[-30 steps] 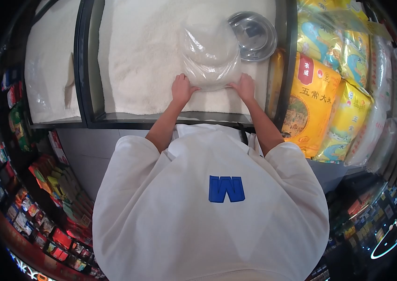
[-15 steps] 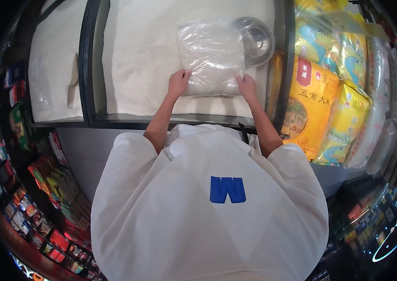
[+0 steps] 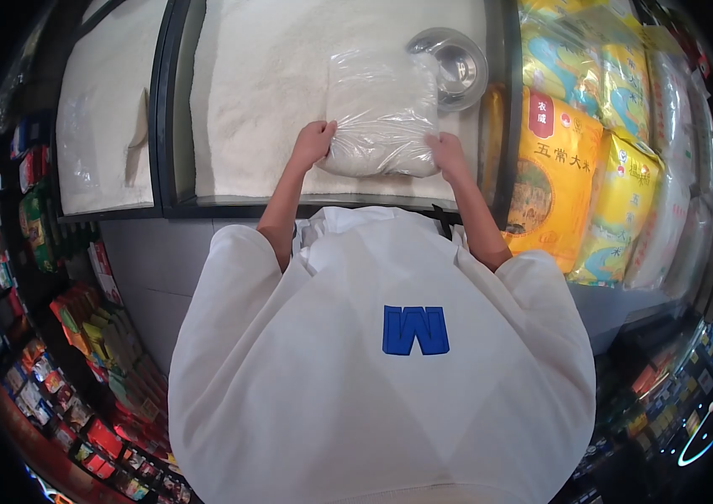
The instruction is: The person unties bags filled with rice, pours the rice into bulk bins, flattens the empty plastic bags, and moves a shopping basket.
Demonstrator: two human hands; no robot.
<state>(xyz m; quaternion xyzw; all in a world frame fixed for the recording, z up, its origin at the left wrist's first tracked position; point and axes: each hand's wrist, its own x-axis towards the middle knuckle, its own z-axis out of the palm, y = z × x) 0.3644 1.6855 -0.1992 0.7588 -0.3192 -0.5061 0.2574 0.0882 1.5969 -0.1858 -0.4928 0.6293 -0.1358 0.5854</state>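
Note:
A clear plastic bag [image 3: 381, 113] filled with white grains lies on the loose white grains [image 3: 255, 109] in a dark-framed bin. At its left edge my left hand [image 3: 314, 143] is closed on the plastic. My right hand [image 3: 446, 154] pinches the bag's right edge, near the lower corner. Creases run across the film between both hands. Behind the bag's upper right corner, a round metal bowl [image 3: 461, 71] rests on the grains, partly covered by the bag.
Yellow and orange printed rice bags [image 3: 560, 176] are stacked right of the bin. Left of the black divider [image 3: 173, 109] is a second bin of white grains [image 3: 104, 109]. Shelves of small colourful packets [image 3: 92, 336] stand at the lower left.
The bag's near edge, earlier gathered between my hands, now lies flatter and squarer. My hands have shifted from its near corners to its sides, and the film is pulled into creases.

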